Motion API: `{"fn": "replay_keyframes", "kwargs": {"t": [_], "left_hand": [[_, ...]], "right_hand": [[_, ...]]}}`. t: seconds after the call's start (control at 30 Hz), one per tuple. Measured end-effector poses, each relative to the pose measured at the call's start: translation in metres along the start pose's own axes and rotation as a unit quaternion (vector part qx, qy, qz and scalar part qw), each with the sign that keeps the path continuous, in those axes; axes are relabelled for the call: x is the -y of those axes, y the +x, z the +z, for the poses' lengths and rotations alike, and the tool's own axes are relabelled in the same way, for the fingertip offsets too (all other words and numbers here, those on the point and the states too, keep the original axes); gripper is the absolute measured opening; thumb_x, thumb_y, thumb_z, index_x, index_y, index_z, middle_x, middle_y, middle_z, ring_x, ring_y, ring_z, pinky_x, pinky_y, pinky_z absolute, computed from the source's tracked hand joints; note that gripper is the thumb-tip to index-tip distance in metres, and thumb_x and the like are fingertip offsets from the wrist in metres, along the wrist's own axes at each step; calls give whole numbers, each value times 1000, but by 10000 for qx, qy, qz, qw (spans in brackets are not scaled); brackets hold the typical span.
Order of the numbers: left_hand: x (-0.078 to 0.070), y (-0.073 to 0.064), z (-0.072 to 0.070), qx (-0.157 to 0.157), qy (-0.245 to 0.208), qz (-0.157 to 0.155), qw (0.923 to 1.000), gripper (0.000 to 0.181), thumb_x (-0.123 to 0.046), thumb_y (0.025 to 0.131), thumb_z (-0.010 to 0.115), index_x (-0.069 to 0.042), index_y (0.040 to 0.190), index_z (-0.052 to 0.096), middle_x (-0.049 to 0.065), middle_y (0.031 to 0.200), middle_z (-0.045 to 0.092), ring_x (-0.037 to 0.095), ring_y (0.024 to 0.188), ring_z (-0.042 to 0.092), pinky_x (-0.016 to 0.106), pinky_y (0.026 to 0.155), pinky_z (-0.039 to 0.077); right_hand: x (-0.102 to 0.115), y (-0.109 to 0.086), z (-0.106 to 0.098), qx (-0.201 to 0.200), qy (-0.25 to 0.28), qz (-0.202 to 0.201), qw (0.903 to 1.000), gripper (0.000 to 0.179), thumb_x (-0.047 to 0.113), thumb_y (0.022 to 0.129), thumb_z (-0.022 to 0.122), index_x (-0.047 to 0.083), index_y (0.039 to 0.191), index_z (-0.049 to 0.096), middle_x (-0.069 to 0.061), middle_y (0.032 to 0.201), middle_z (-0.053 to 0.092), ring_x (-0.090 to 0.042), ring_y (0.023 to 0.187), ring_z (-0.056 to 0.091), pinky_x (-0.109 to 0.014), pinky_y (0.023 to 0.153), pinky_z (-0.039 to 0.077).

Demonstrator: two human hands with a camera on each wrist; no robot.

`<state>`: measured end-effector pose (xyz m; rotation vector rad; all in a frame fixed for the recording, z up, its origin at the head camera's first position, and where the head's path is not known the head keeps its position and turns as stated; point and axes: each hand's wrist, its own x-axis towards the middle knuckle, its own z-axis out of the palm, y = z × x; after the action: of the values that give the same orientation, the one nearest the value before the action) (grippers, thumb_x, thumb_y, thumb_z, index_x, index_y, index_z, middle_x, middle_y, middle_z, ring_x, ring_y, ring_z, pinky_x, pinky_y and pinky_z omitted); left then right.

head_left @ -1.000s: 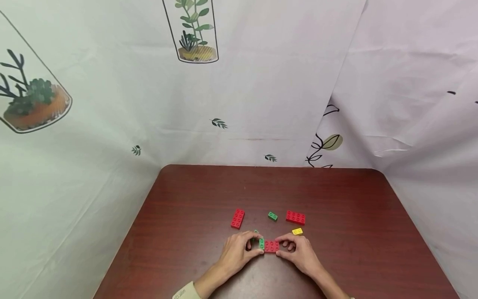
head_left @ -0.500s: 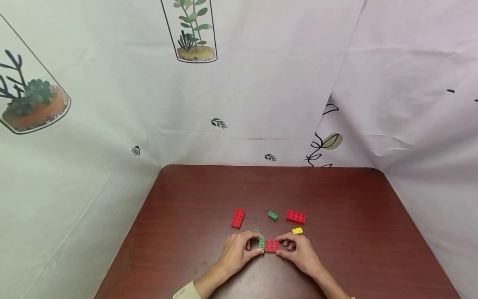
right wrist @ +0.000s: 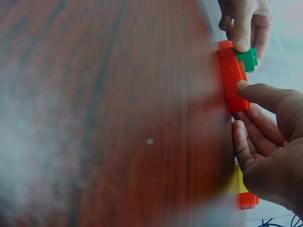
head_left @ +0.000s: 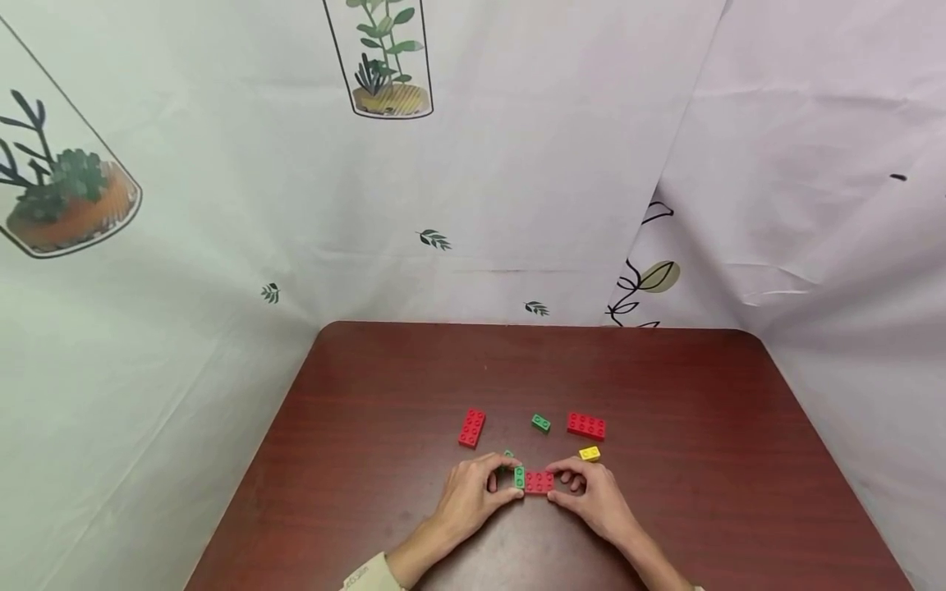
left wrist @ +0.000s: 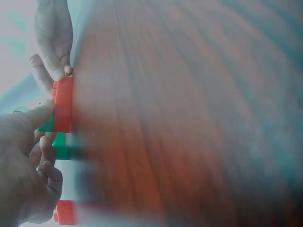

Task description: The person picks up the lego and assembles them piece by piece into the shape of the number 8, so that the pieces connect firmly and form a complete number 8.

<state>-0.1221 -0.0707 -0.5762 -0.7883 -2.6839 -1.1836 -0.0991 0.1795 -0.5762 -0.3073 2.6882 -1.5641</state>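
In the head view a red building brick (head_left: 539, 483) lies near the front middle of the table, with a small green brick (head_left: 520, 478) mounted across the studs of its left end. My left hand (head_left: 471, 494) pinches the green brick between thumb and index finger. At the red brick's other end, the thumb and index finger of my right hand (head_left: 597, 499) grip its sides. The right wrist view shows the green brick (right wrist: 246, 59) standing up from the studded side of the red brick (right wrist: 233, 78). Another green brick (left wrist: 60, 146) is partly hidden behind my left fingers.
Beyond the hands lie a red brick (head_left: 471, 428) on the left, a small green brick (head_left: 541, 423) and another red brick (head_left: 586, 426). A yellow brick (head_left: 590, 454) is just past my right fingers. Printed cloth (head_left: 517, 205) surrounds the dark wooden table (head_left: 384, 369).
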Motion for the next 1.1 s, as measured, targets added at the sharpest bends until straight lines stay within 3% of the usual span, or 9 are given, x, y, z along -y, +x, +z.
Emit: {"fn": "replay_keyframes", "kwargs": {"t": [0.37,0.6,0.73,0.9,1.1], "left_hand": [[1,1,2,-68,56,44,10000,31,-33,83,93,-26,111,80,-5,75,64,-8,62,45,16,54,35],[0,1,2,-61,13,55,10000,31,-32,84,93,-26,111,80,-6,74,63,-8,62,45,16,54,35],[0,1,2,-99,32,90,9999,31,-32,84,93,-26,110,79,-6,74,63,-8,62,45,16,54,35],[0,1,2,-103,18,104,9999,31,-31,83,93,-25,111,79,-5,74,63,-8,63,45,16,55,34],[1,0,3,-141,21,150,9998,34,-30,82,94,-24,111,79,-5,75,64,-9,62,44,15,55,35]], "right_hand": [[3,-1,-3,19,105,-264,9996,29,4,83,90,7,110,78,0,91,66,-10,77,59,-27,69,52],[6,3,-13,115,446,-294,9985,26,2,88,86,2,112,77,-1,88,71,-7,74,62,-25,65,53],[9,4,-15,-265,550,-455,9971,28,1,86,86,3,113,77,0,87,70,-7,71,62,-24,62,52],[7,5,-17,-1187,589,-664,9890,31,-2,83,88,5,112,78,2,85,69,-8,69,62,-22,63,51],[0,8,-21,-2076,550,-597,9748,37,-7,79,90,2,113,78,-11,88,70,-11,71,63,-17,67,50]]}}
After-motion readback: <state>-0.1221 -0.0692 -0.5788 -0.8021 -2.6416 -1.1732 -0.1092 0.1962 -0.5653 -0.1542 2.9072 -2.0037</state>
